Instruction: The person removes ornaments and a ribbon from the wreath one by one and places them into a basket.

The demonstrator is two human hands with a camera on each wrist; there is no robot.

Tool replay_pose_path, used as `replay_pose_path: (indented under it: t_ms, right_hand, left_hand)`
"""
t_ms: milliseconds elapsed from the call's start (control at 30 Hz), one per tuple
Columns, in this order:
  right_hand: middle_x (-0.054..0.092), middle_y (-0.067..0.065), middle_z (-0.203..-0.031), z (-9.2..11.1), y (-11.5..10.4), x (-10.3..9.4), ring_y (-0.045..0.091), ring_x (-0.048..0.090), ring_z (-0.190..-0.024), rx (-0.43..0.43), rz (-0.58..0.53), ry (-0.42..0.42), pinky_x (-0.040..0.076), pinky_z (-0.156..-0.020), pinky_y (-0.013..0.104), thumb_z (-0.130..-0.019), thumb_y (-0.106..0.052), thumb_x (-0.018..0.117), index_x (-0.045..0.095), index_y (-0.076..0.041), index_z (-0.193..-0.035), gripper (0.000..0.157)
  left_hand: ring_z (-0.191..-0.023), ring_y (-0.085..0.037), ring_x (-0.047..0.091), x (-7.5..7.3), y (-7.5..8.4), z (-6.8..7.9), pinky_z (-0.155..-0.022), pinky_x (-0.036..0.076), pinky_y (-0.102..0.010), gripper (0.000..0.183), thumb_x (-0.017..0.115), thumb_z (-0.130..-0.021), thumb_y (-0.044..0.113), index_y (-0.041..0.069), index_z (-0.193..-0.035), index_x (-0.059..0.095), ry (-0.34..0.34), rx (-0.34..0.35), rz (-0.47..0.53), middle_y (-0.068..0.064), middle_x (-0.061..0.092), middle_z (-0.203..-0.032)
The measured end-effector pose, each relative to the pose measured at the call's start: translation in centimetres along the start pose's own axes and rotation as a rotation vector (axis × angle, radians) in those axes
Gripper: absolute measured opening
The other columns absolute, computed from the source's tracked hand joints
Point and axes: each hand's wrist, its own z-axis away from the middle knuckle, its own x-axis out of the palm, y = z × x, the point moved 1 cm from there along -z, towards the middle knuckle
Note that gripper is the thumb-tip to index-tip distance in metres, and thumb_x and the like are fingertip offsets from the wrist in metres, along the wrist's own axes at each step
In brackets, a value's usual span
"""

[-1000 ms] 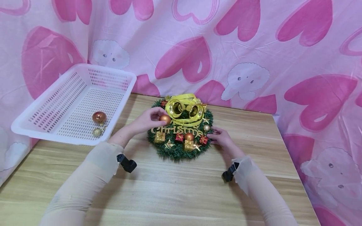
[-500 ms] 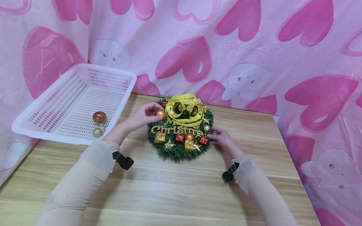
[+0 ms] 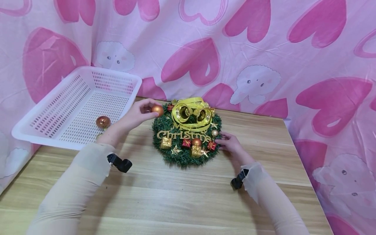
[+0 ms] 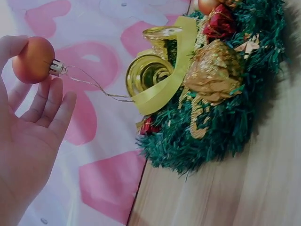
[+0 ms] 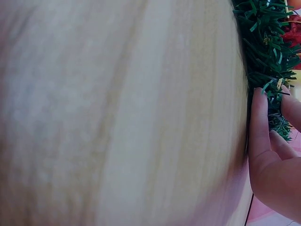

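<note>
orange ball (image 3: 157, 110) pinched in left hand (image 3: 136, 114), spare fingers loosely spread, just beside far left edge of wreath (image 3: 175, 142); near edge gripped by right hand (image 3: 230, 143). cord (image 4: 96, 84) best eased gently past ribbon (image 4: 186, 40).

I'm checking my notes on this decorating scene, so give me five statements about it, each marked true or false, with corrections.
1. The left hand holds an orange ball. True.
2. A copper ball lies in the basket. True.
3. The right hand holds the copper ball. False: it grips the edge of the wreath.
4. The basket stands to the right of the wreath. False: it stands to the left.
5. Two bells are on the wreath. True.
</note>
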Motion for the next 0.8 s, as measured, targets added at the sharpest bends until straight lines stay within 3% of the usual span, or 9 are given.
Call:
replay_pose_path:
  t_ms: [300, 600, 800]
  right_hand:
    - [0.052, 0.000, -0.093, 0.1, 0.0, 0.0, 0.004, 0.061, -0.068, -0.002, 0.000, 0.002, 0.056, -0.066, 0.021, -0.086, -0.002, 0.062, 0.029, -0.001, -0.144, 0.067]
    - [0.053, -0.001, -0.093, 0.3, -0.2, 0.0, 0.004, 0.061, -0.068, -0.001, -0.006, 0.004, 0.056, -0.066, 0.020, -0.086, -0.001, 0.062, 0.029, -0.002, -0.145, 0.067]
    - [0.052, 0.000, -0.094, 0.4, -0.2, 0.0, 0.003, 0.061, -0.070, -0.010, 0.004, -0.012, 0.056, -0.068, 0.020, -0.087, -0.003, 0.062, 0.027, -0.001, -0.145, 0.068]
  left_hand:
    - [-0.093, -0.004, 0.057, -1.8, 0.0, 0.8, -0.081, 0.049, -0.016, 0.035, 0.060, -0.088, 0.009, -0.004, -0.119, 0.052, 0.031, -0.022, 0.009, 0.011, 0.058, -0.100]
    - [-0.091, 0.000, 0.054, -4.1, 0.1, 1.8, -0.080, 0.044, -0.012, 0.023, 0.059, -0.089, 0.008, 0.018, -0.109, 0.059, 0.130, -0.021, 0.022, 0.019, 0.058, -0.097]
    - [-0.090, 0.001, 0.054, -5.6, 0.0, 2.8, -0.079, 0.043, -0.010, 0.022, 0.059, -0.090, 0.010, 0.021, -0.109, 0.059, 0.194, -0.033, 0.027, 0.020, 0.058, -0.096]
